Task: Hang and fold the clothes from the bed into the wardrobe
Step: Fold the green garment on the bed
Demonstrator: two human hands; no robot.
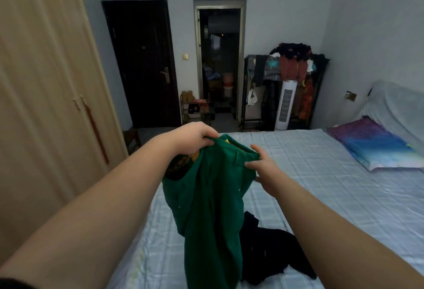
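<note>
A green garment [206,201] is held up over the near part of the bed [321,174], its long axis hanging almost straight down from the top edge, which runs roughly level between the two hands. The left hand [195,138] is closed over the left end of that edge, fingers curled round a bunched fold of cloth. The right hand [261,162] is seen at the right end, thumb and forefinger pinching the hem while the other fingers lie loosely spread beneath. A patterned yellow-and-dark lining is visible inside the opening between the hands. The lower end of the garment passes out of view at the bottom, so contact with the bed cannot be judged. A black garment [275,254] lies crumpled on the bed just right of the hanging cloth and under the right forearm. The wardrobe [46,105], doors shut, stands to the left, nearer the left arm; a turn leftward is judged necessary before anything is hung.
</note>
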